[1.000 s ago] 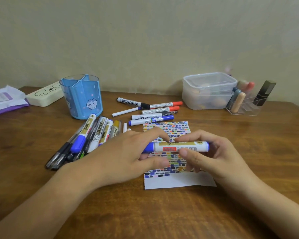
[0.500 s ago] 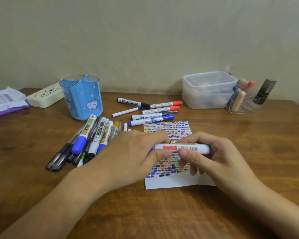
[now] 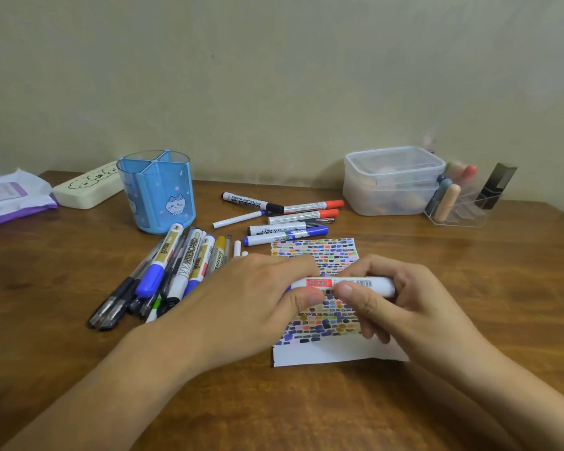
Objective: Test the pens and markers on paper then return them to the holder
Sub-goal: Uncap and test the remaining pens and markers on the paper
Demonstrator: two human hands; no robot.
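A white marker (image 3: 345, 284) with a red label and blue cap lies level above the paper (image 3: 323, 320), gripped at both ends. My left hand (image 3: 258, 304) covers the blue cap end; my right hand (image 3: 398, 304) holds the barrel. The paper is covered with small colour swatches, with a bare white strip at its near edge. A blue divided holder (image 3: 158, 190) stands empty at the back left. A pile of pens and markers (image 3: 170, 271) lies left of the paper. Several more markers (image 3: 284, 219) lie behind the paper.
A clear lidded plastic box (image 3: 391, 180) and a clear organiser (image 3: 459, 203) with tubes stand at the back right. A cream pencil case (image 3: 88, 187) and a purple-white packet (image 3: 10, 196) lie at the back left. The wall runs close behind the wooden table (image 3: 502, 288).
My left hand has closed further over the marker's blue cap, which now is almost hidden. The marker has sunk slightly nearer the paper. Nothing else on the table moved.
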